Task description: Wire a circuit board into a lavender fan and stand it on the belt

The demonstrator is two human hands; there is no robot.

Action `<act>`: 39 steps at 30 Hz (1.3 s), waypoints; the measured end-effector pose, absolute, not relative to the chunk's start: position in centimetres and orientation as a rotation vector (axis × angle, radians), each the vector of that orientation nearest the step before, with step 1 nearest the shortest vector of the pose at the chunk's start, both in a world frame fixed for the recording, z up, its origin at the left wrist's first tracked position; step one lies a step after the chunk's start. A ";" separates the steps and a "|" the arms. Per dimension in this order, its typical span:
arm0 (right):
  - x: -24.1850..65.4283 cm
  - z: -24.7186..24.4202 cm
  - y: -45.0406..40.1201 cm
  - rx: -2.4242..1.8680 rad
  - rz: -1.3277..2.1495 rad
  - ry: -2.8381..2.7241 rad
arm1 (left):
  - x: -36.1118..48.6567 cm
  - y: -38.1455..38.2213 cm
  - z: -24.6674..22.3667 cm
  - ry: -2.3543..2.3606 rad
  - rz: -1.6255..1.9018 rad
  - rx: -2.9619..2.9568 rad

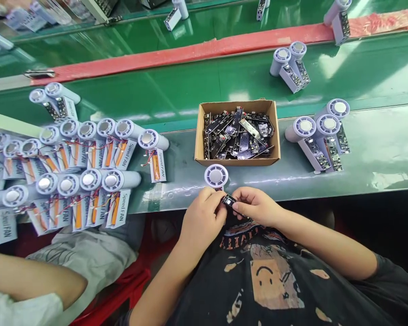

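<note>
- The left hand (204, 217) and right hand (258, 206) are together at the grey-green worktop's (177, 190) front edge, pinching a small black circuit board (229, 200) just below a pale lilac round-headed fan (216, 176).
- Apparently done: pale fans with boards attached (316, 140), toward the right end.
- Apparently left: fans with orange-battery cards (122, 136) crowding the left end, and a brown cardboard box of black circuit boards (237, 160) behind the hands.

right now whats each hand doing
left hand: closed, pinching a small black circuit board
right hand: closed, pinching the same small black circuit board
</note>
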State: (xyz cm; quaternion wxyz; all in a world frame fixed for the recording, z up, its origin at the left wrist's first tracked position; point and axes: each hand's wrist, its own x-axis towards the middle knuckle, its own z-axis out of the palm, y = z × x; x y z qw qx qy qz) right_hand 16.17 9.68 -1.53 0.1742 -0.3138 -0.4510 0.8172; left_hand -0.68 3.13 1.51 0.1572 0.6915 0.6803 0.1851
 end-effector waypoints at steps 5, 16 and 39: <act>16.3 -2.1 9.8 -0.936 2.316 -1.239 | -1.7 2.5 0.9 1.921 0.765 2.068; 15.9 -1.5 9.8 -0.936 2.314 -1.274 | -2.0 2.8 0.0 1.947 0.809 2.285; 14.8 -1.0 10.1 -1.141 2.192 -1.392 | -2.6 3.6 -1.2 2.041 1.039 2.141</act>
